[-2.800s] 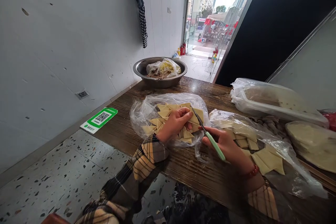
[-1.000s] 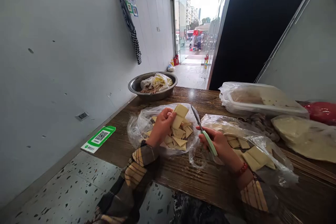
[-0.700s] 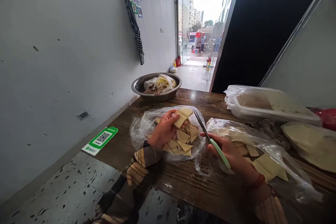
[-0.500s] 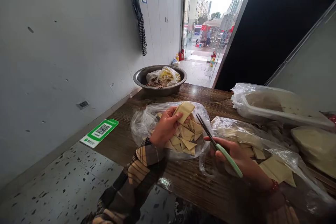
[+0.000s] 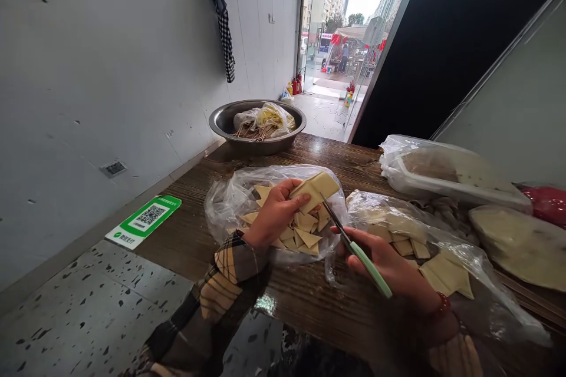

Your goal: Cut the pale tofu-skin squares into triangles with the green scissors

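Note:
My left hand [image 5: 273, 216] pinches a stack of pale yellow tofu-skin squares [image 5: 316, 188] and holds it up over a clear plastic bag [image 5: 230, 200] that lies open on the wooden table [image 5: 309, 300]. Cut triangles [image 5: 305, 237] are heaped in that bag. My right hand [image 5: 391, 268] grips green-handled scissors [image 5: 358, 249]. Their blades point up-left, with the tips just under the lower edge of the held stack.
A steel basin [image 5: 257, 123] with skewers and bagged food stands at the table's far end. To the right lie a second bag of squares [image 5: 442, 268], a wrapped white tray [image 5: 446, 172] and round sheets [image 5: 517, 244]. A green QR placard [image 5: 142, 221] lies by the wall.
My left hand picked a stack of squares out of the heap and raised it. The scissors' blades moved in under the stack. The camera view shifted.

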`<state>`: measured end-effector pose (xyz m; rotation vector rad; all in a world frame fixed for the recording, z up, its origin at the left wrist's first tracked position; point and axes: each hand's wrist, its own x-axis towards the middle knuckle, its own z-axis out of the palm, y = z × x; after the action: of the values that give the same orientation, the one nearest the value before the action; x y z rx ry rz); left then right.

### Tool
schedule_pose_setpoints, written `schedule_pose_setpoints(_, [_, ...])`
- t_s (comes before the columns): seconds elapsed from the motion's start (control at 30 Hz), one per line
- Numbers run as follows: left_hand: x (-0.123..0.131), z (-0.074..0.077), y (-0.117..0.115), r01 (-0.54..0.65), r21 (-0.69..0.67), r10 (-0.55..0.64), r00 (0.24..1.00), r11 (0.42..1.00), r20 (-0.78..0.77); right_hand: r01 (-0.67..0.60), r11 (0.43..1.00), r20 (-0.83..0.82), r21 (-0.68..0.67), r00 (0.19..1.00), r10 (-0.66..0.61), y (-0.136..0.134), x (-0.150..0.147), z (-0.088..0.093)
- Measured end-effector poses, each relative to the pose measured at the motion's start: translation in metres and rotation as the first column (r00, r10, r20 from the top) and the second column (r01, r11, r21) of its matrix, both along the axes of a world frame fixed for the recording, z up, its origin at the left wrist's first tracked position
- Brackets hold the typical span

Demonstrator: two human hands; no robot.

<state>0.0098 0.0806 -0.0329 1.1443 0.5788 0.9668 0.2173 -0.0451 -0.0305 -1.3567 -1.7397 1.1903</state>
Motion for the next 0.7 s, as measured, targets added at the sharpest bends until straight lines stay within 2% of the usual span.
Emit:
schedule_pose_setpoints(0.13, [0.004, -0.003, -0.003, -0.001, 0.051, 0.004, 0.997, 0.999, -0.071, 0.025, 1.0, 0.005, -0.002, 1.0, -0.025, 0.0, -0.003, 0.003])
schedule_pose_setpoints(0.37, [0.007, -0.003, -0.006, 0.028, 0.027, -0.026, 0.997, 0.999, -0.068, 0.045, 0.999, 0.011, 0.009, 0.999, -0.045, 0.001, -0.004, 0.006])
schedule_pose_setpoints(0.7, [0.007, -0.003, -0.005, 0.03, 0.023, -0.029, 0.998, 0.999, -0.057, 0.101, 0.992, 0.04, 0.073, 0.994, -0.104, 0.004, -0.002, -0.009])
